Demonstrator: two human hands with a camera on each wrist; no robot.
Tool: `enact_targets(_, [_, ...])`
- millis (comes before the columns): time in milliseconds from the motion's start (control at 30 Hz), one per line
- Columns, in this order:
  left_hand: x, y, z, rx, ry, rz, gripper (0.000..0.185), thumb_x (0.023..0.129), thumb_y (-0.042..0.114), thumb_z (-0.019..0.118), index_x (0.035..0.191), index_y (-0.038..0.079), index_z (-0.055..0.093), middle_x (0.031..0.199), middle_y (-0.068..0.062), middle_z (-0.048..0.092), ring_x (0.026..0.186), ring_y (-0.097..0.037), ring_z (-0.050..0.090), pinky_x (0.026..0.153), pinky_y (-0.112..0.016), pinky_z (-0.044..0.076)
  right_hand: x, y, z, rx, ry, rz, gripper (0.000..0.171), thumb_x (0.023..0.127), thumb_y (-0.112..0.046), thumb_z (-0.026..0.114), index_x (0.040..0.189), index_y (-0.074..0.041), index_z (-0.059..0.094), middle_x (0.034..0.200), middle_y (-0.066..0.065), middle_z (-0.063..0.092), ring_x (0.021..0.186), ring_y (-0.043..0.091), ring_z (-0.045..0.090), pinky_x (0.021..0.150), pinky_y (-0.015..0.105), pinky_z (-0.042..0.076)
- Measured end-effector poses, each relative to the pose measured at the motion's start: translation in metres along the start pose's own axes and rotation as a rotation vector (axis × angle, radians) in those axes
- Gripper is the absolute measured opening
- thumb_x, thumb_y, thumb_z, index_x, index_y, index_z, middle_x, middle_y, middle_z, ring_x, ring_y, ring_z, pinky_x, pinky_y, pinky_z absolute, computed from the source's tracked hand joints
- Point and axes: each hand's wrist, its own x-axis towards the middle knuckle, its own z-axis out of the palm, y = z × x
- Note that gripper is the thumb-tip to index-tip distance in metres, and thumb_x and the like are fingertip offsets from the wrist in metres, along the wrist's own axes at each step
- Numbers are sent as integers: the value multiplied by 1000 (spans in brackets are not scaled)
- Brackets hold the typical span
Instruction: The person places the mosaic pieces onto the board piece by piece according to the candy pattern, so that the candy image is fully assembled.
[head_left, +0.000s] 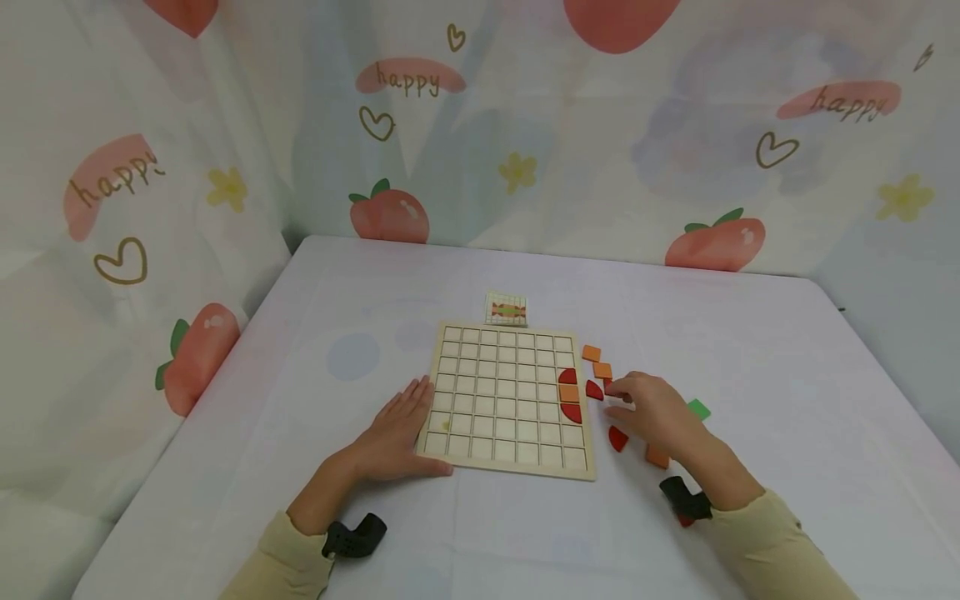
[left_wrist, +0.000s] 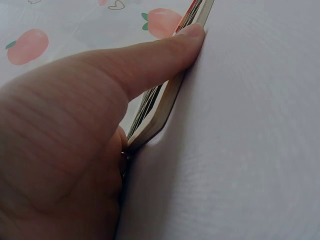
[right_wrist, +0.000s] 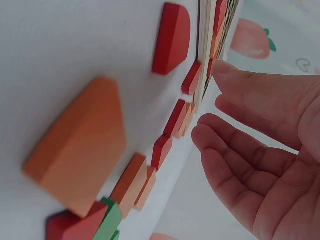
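A wooden grid board (head_left: 486, 404) lies flat on the table. My left hand (head_left: 393, 433) rests along its left edge, fingers straight, with the thumb against the front edge. In the board's right column, an orange square (head_left: 569, 393) sits between two red quarter-round pieces (head_left: 572, 412). My right hand (head_left: 651, 410) hovers just right of the board over loose pieces, its fingers loosely bent. The right wrist view shows nothing between its fingers. Nearest to it are a red quarter-round piece (head_left: 594, 390) and another red piece (head_left: 618, 438); its fingertips partly cover a third red one.
A small pattern card (head_left: 507, 310) lies at the board's back edge. Two orange squares (head_left: 592, 353) are beside the back right corner. A green piece (head_left: 699, 409) and an orange piece (head_left: 657, 455) lie around the right hand. Printed cloth (head_left: 585, 167) hangs behind the table.
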Motion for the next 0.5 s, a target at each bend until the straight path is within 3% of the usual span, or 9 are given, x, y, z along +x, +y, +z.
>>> enact_targets(333, [-1,0,0,1,4,-5,115,72,66,61,146,0,3,152,-11,-2,138,-20,-5,108,-40,5,-6,11,-5,23,-31,115,32,80,-11,72,107,3,65,91,11,60,85,27,53,71,39,51])
enact_targets(500, [-1,2,-1,-1,0,-3,114,73,65,62,146,-1,3,152,-11,-2,138,-21,-5,108,-40,5,-11,16,-8,27,-22,113,31,80,-9,72,107,3,65,94,13,61,86,28,54,72,40,51])
